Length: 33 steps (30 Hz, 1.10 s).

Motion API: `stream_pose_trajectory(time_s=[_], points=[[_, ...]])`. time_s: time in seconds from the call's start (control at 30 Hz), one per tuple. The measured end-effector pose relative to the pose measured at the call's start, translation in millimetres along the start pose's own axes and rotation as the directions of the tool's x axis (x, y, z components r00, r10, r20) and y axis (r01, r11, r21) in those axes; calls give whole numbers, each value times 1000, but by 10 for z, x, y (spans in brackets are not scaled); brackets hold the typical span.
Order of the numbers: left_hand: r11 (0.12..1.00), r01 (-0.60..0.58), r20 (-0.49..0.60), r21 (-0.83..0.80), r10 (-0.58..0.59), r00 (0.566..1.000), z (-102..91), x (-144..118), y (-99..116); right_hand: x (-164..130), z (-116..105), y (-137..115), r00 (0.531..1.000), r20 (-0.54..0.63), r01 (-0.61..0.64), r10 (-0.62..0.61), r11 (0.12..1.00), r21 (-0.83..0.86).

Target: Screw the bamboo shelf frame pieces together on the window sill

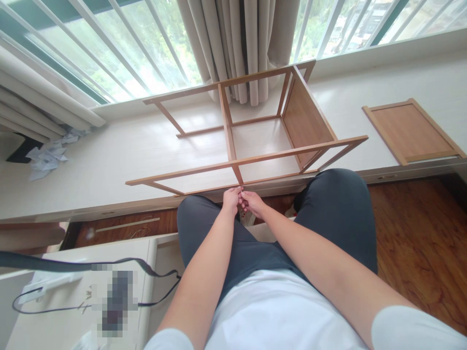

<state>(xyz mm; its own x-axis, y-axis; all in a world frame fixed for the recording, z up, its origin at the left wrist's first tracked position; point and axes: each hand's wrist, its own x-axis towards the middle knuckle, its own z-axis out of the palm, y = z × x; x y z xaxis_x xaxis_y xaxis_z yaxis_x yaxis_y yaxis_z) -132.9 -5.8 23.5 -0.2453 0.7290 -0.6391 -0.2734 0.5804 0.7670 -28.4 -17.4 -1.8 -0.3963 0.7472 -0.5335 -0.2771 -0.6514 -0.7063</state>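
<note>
My left hand (231,199) and my right hand (251,203) meet between my knees, their fingers pinched together. Whatever lies between the fingertips is too small to make out. Just beyond them, a wooden rack frame (230,141) lies on its side on the pale window ledge (109,150). The rack has long rails, a crosspiece in its middle and a wooden panel (304,114) fitted toward its right end. Neither hand clearly grips the rack; its near lower rail is closest to the fingertips.
A separate framed wooden panel (416,129) lies on the ledge at right. Crumpled paper (47,158) sits at far left. A white table (140,291) at lower left carries a black strap (127,262), small pieces (85,304) and a blurred-out object. Curtains (241,43) hang behind the rack.
</note>
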Motion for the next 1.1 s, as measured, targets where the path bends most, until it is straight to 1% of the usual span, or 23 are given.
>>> stream_pose_trajectory(time_s=[0.2, 0.37, 0.57, 0.7, 0.9, 1.1], points=[[999, -29, 17, 27, 28, 999, -2, -57, 22, -10, 1, -23, 999, 34, -35, 33, 998, 45], [997, -39, 6, 62, 39, 999, -21, -65, 31, -30, 0, -17, 1000, 31, -7, 7, 1000, 12], [996, -36, -13, 86, 37, 999, -24, -43, 19, -14, 4, 8, 998, -30, 60, -62, 996, -69], [995, -38, -30, 87, 41, 999, -14, -42, 25, 2, 27, -5, 989, -109, 85, -105, 982, -169], [995, -32, -45, 96, 36, 998, -5, -28, 25, 28, 55, -33, 973, -179, 92, -143, 960, -264], [995, -36, -51, 92, 41, 998, -18, -3, 6, 64, 19, -45, 967, -204, 76, -151, 940, -333]])
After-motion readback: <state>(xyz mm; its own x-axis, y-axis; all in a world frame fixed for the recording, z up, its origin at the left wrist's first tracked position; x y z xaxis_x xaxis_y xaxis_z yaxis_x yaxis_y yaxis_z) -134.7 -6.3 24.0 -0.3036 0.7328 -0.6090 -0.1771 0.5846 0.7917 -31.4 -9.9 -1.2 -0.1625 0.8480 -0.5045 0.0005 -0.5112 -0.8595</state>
